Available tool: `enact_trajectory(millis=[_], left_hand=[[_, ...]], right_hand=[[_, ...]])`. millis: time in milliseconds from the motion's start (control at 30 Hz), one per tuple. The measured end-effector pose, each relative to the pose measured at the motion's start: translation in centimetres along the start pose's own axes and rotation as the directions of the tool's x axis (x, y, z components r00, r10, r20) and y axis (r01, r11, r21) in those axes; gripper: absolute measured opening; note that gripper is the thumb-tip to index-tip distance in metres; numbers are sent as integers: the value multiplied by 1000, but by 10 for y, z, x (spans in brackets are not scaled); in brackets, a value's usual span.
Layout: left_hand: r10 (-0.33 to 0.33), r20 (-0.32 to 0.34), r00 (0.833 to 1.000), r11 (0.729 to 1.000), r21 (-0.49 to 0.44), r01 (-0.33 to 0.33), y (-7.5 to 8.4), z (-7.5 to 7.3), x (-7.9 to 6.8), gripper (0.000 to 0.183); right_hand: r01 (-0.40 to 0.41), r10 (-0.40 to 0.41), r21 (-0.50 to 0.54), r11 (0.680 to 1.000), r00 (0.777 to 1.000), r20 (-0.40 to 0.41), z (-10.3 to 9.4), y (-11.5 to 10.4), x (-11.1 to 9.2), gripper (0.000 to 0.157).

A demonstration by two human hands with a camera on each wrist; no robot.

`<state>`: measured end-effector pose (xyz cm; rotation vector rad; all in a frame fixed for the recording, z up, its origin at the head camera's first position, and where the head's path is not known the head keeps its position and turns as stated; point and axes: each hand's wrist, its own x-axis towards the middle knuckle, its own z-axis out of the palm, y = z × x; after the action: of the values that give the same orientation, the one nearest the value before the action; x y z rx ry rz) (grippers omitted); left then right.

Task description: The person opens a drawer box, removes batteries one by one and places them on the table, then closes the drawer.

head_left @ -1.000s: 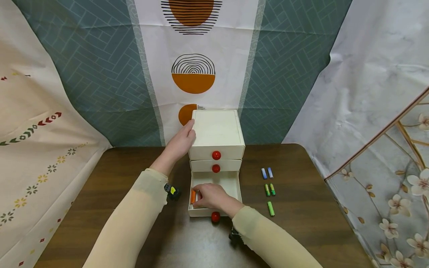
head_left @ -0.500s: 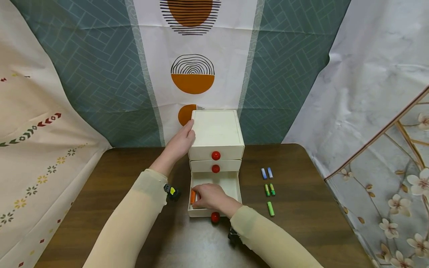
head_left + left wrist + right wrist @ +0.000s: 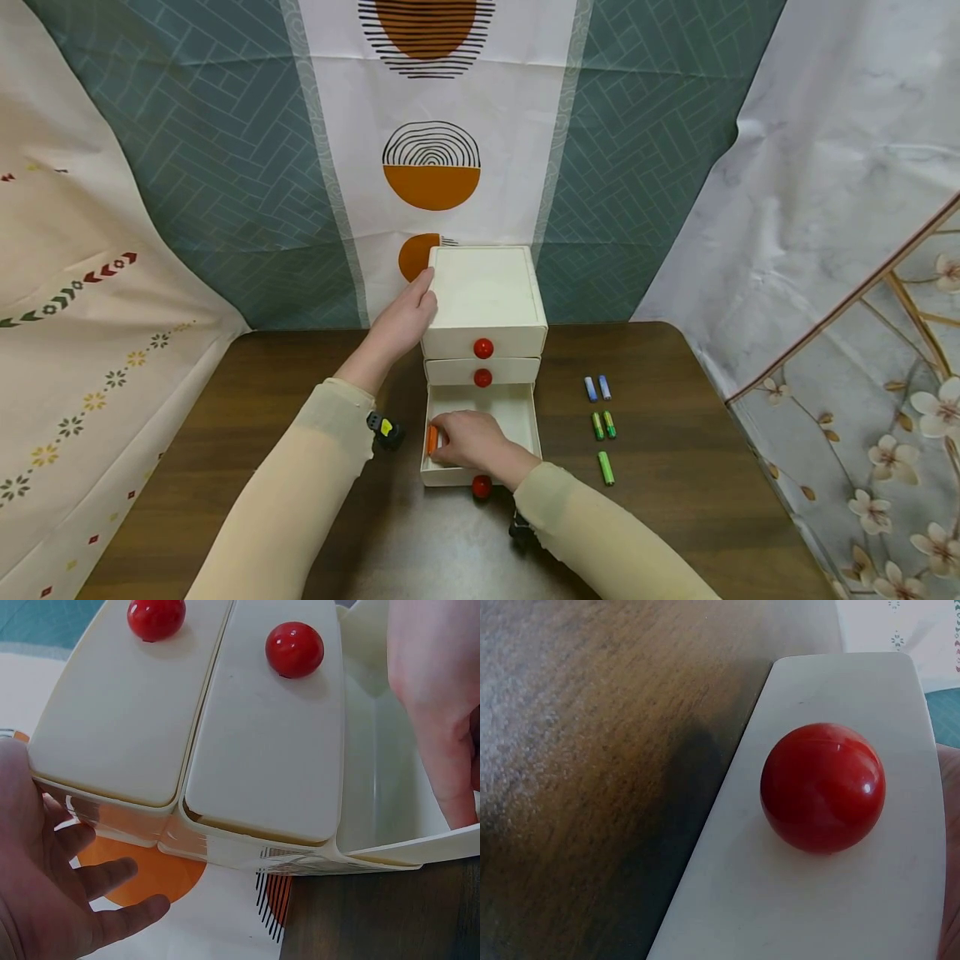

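A small white drawer cabinet [image 3: 487,287] with red knobs stands on the table; its bottom drawer [image 3: 525,417] is pulled out. My left hand [image 3: 405,317] rests against the cabinet's upper left side. In the left wrist view, the fingers of that left hand [image 3: 67,877] are spread and hold nothing. My right hand [image 3: 472,439] reaches down into the open drawer, its fingers bent at the left wall. Beside its fingertips lies an orange cylinder [image 3: 432,440], which looks like a battery. What lies between thumb and fingers is hidden. The right wrist view shows a drawer's red knob [image 3: 823,787].
To the cabinet's right, on the brown table [image 3: 675,500], lie two blue-and-white batteries [image 3: 591,388], two green-and-yellow ones [image 3: 597,426] and a light green one [image 3: 606,468]. Patterned cloth [image 3: 247,167] hangs behind the table. The upper drawers [image 3: 450,370] are closed.
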<state>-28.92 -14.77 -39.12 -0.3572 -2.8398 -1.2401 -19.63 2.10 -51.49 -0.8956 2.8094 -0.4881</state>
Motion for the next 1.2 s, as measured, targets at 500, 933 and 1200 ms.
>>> enact_trajectory(millis=[500, 933, 1200], left_hand=[[-3, 10, 1000, 1000, -8, 3, 1, -2, -1, 67], [10, 12, 1000, 1000, -12, -10, 0, 0, 0, 68], [10, 9, 1000, 1000, -29, -10, 0, 0, 0, 67]], right_hand=[[-27, 27, -2, 1000, 1000, 4, 2, -3, 2, 32], [-13, 13, -15, 1000, 1000, -19, 1, -1, 1, 21], [-16, 15, -17, 1000, 1000, -23, 2, -1, 2, 21]])
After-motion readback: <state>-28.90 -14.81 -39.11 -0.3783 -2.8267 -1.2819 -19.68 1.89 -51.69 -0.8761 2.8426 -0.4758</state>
